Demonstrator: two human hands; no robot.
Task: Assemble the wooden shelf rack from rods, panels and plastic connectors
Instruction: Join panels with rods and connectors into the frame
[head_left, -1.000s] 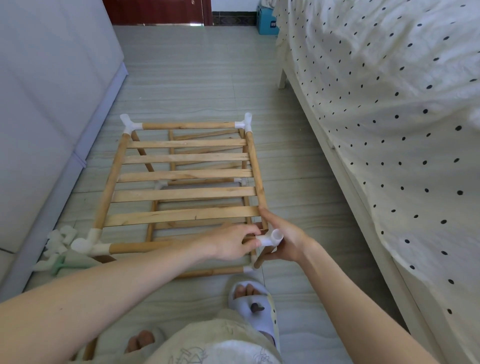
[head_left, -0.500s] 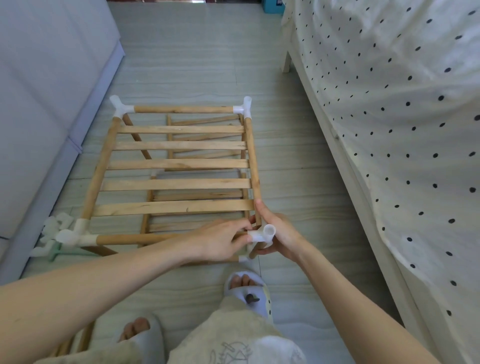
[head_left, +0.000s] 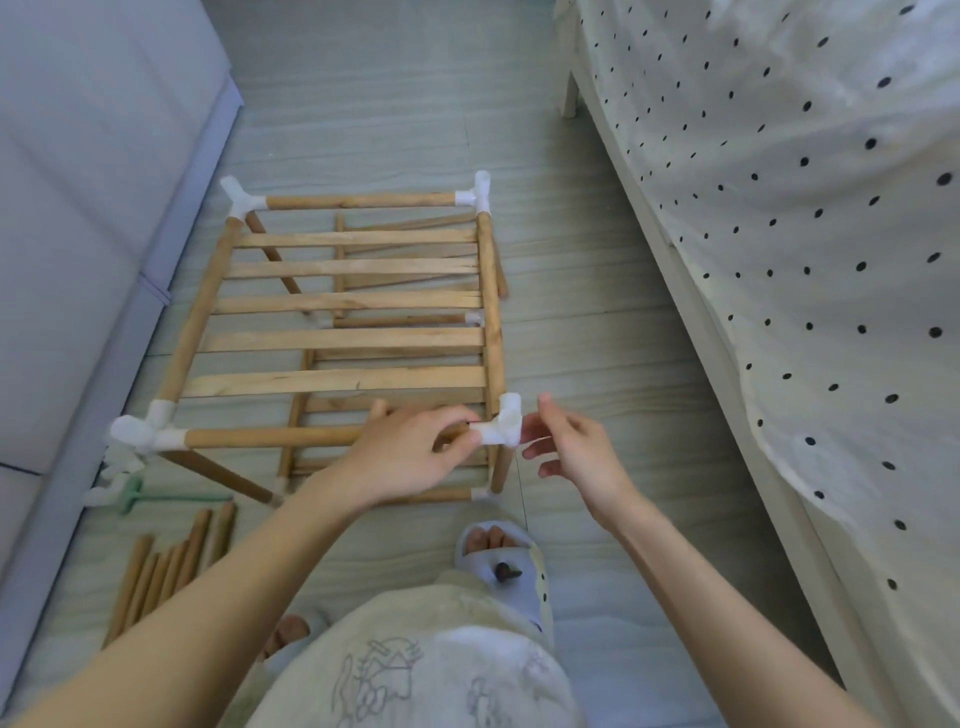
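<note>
A two-tier wooden rack (head_left: 343, 340) stands on the floor, its top tier made of several flat slats between round rods, with white plastic connectors at the corners. My left hand (head_left: 410, 457) grips the near front rod (head_left: 270, 437) right where it enters the near right corner connector (head_left: 505, 426). My right hand (head_left: 571, 452) hovers just to the right of that connector, fingers loosely spread, touching nothing. The near left connector (head_left: 140, 431) and the two far connectors (head_left: 240, 196) (head_left: 477, 193) sit on their corners.
Several loose rods (head_left: 166, 566) lie on the floor at the near left. Spare white connectors and a green mallet (head_left: 130, 493) lie beside the grey cabinet (head_left: 78, 208). A bed with a dotted sheet (head_left: 779, 234) runs along the right. My slippered foot (head_left: 498, 561) is below the rack.
My right hand has let go of the near right corner connector and drawn slightly to the right. My left hand stays on the front rod. The view has tilted down, revealing the loose rods.
</note>
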